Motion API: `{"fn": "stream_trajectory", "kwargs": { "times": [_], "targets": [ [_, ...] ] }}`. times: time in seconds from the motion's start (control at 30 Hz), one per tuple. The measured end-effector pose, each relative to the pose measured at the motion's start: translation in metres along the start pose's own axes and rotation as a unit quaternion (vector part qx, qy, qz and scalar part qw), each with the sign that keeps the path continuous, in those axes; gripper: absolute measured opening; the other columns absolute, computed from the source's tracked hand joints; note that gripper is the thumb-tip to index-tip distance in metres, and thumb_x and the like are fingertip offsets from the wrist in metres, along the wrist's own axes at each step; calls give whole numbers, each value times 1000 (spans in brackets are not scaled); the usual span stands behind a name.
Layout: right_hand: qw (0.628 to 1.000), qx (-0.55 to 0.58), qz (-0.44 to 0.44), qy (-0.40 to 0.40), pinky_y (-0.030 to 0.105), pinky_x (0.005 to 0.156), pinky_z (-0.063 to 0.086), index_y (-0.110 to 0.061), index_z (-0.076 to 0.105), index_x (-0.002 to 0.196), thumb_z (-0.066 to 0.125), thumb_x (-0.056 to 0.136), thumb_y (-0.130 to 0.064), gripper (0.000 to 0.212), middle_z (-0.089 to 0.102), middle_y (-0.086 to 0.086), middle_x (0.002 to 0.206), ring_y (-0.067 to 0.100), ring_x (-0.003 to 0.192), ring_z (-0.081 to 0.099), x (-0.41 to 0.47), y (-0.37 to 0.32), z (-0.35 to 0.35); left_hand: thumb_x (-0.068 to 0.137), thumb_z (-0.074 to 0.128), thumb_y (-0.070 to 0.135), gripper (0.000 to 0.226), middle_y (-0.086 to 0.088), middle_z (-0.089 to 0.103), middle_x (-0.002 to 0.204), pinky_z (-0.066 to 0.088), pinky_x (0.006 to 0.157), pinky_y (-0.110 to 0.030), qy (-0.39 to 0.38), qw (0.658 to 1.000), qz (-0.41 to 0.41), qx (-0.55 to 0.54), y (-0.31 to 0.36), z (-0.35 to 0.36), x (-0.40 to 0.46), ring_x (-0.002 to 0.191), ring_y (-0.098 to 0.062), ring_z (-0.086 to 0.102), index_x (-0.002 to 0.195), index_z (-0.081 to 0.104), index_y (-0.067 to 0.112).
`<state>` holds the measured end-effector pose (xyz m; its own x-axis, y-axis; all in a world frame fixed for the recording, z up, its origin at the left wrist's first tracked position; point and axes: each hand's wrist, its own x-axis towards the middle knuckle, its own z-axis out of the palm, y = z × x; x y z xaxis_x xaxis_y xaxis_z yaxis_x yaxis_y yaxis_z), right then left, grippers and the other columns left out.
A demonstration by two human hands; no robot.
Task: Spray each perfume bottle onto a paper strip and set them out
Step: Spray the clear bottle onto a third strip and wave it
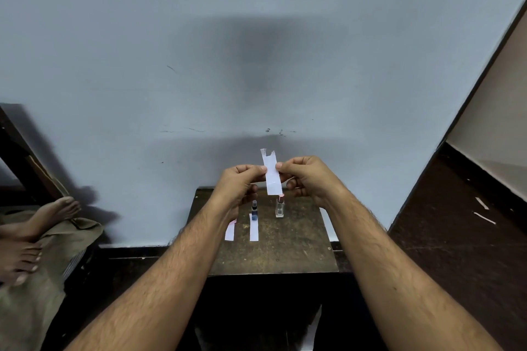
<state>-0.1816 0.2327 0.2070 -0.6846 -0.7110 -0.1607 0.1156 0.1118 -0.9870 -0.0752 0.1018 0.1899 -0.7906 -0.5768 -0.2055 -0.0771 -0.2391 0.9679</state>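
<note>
A white paper strip (271, 172) with a torn top edge is held upright above the small brown table (285, 248). My left hand (236, 182) pinches its left edge and my right hand (306, 177) pinches its right edge. Below them a clear perfume bottle (280, 207) with a pinkish cap stands on the table. To its left stands a dark blue bottle (254, 209), at the far end of a white strip (253, 229). Another white strip (229, 231) lies further left, partly hidden by my left forearm.
A grey-blue wall (256, 65) rises right behind the table. Another person's bare feet (34, 234) rest on olive cloth at the left. Dark floor (456, 251) with paper scraps (483, 216) lies to the right. A dark wooden frame (17, 151) stands far left.
</note>
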Motion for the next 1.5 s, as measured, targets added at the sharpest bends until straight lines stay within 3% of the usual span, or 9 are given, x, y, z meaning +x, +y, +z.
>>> {"fn": "stream_trajectory", "kwargs": {
  "times": [0.23,0.43,0.57,0.77,0.9,1.1,1.2,1.3,1.5],
  "targets": [
    [1000,-26,-10,14,25,50,47,-6,69,83,71,85,-13,8,71,3,71,10,48,53,1,-2,-1,86,70,23,9,6,73,71,45,64,-28,-4,1000,16,-7,1,3,-1,61,-11,52,78,70,18],
    [992,-52,-62,96,23,46,42,-10,68,74,70,84,-12,11,67,1,66,11,48,48,-1,-7,-5,87,70,28,15,0,75,87,47,58,-25,15,999,28,-21,-2,0,1,64,-11,58,94,71,14],
    [987,-65,-86,122,23,46,40,-8,68,73,69,85,-11,12,66,1,64,12,47,45,-1,-7,-9,87,70,28,14,-2,74,90,47,61,-26,24,999,25,-23,-5,-1,3,68,-13,58,92,70,15],
    [991,-46,-75,106,22,46,41,-10,68,72,69,86,-11,14,66,-1,61,12,47,46,2,3,-12,87,70,29,21,-5,74,96,50,64,-26,17,1000,22,2,-13,-2,7,66,-10,56,99,71,12],
    [995,-40,-48,82,22,45,41,-9,66,73,70,85,-12,13,66,2,64,9,42,49,9,19,-13,86,72,28,20,-4,74,91,48,64,-28,-1,1000,15,12,-23,1,13,60,-10,53,94,73,10],
    [998,-16,-6,62,21,44,39,-7,66,76,69,86,-11,11,62,-3,52,8,40,50,21,49,-14,83,74,23,8,-1,75,82,43,65,-31,-10,1000,-9,17,-47,5,29,56,-11,46,81,75,16],
    [998,-18,8,64,20,43,40,-8,67,75,70,85,-10,10,64,-4,54,6,40,49,27,64,-16,85,72,20,8,7,68,63,42,64,-29,-10,999,-22,33,-62,7,38,56,-10,44,77,74,17],
    [997,-9,14,70,20,44,39,-8,69,76,70,85,-12,10,67,3,64,8,42,47,34,80,-19,86,70,16,10,0,65,68,37,58,-26,-1,999,-30,25,-77,10,48,52,-9,40,76,73,15],
    [987,-33,8,160,21,43,38,-14,68,74,68,87,-14,13,66,1,65,10,48,49,49,115,-40,86,69,15,12,3,65,67,35,54,-23,24,996,-72,41,-110,12,65,52,-9,41,74,68,15]
  ]
}}
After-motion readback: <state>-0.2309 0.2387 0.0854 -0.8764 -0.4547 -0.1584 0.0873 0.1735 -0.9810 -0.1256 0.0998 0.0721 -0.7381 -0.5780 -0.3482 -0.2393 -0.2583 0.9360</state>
